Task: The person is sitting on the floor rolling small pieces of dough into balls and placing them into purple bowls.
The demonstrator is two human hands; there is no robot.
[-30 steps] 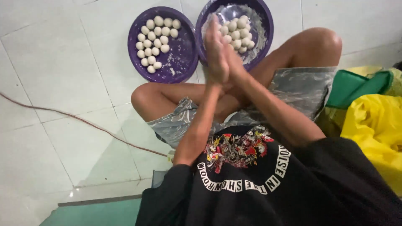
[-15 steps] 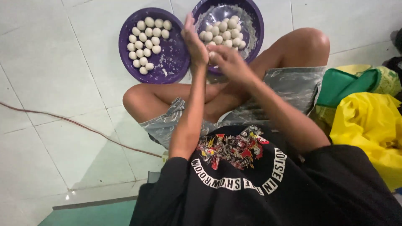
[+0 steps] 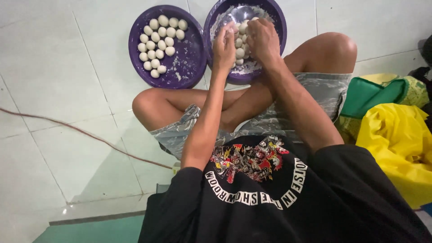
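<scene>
I sit cross-legged on the floor with two purple bowls in front of my knees. The left bowl (image 3: 189,67) holds several smooth white balls (image 3: 158,42) laid in rows. A floury pile of white balls (image 3: 240,45) fills the right bowl (image 3: 276,20). Both hands reach into the right bowl. My left hand (image 3: 223,48) has its fingertips touching a ball at the pile's left side. My right hand (image 3: 263,40) is curled, knuckles up, over the pile's right side. The fingers hide whether either hand grips a ball.
Pale floor tiles (image 3: 54,67) lie all around. A thin cable (image 3: 81,132) runs across the floor at the left. At the right are a yellow plastic bag (image 3: 400,144) and a green bag (image 3: 373,94), close to my right knee.
My hands were pressed palm to palm above the bowls a second ago. They have since parted and dropped into the right bowl. The view has shifted slightly.
</scene>
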